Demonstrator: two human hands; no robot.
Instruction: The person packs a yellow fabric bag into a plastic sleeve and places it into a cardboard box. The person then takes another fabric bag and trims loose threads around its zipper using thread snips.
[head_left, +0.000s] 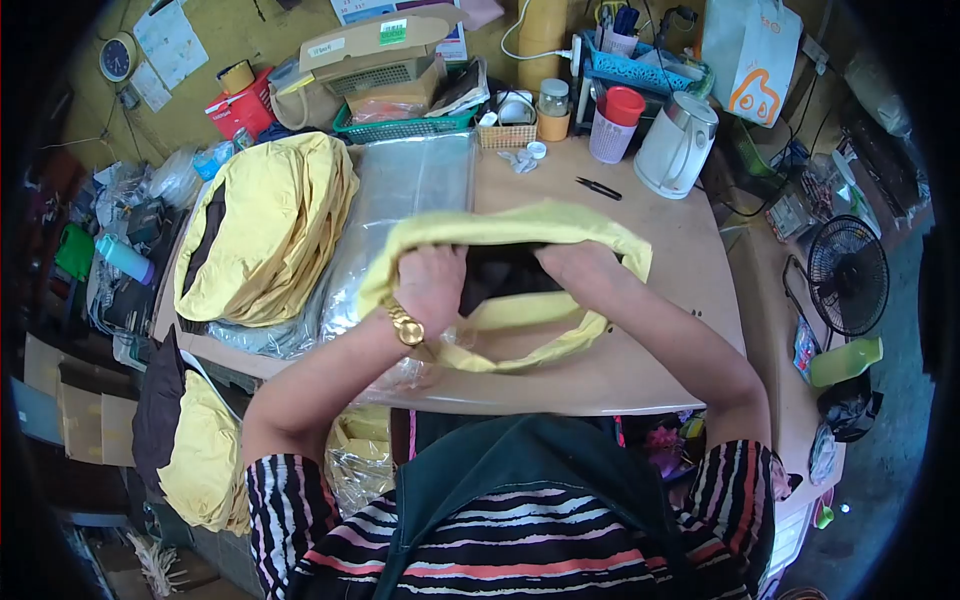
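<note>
A yellow cloth piece with a dark inner side (520, 230) is held up over the table, spread into a loop and slightly blurred at its top edge. My left hand (432, 282), below a gold wristwatch (405, 325), grips the loop's left part, its fingers tucked inside. On the right, my right hand (580, 272) also reaches into the opening and grips the far edge; its fingertips are hidden. To the left lies a stack of similar yellow cloth pieces (265, 235). Clear plastic sheets (415, 180) lie flat beside the stack and partly under the held cloth.
Thread snips (600, 188) lie near a white electric kettle (677, 145) and a lilac cup (612, 140). Green baskets (405, 128) line the back. A black fan (848, 275) stands at right. More yellow cloth (205, 455) hangs at the lower left.
</note>
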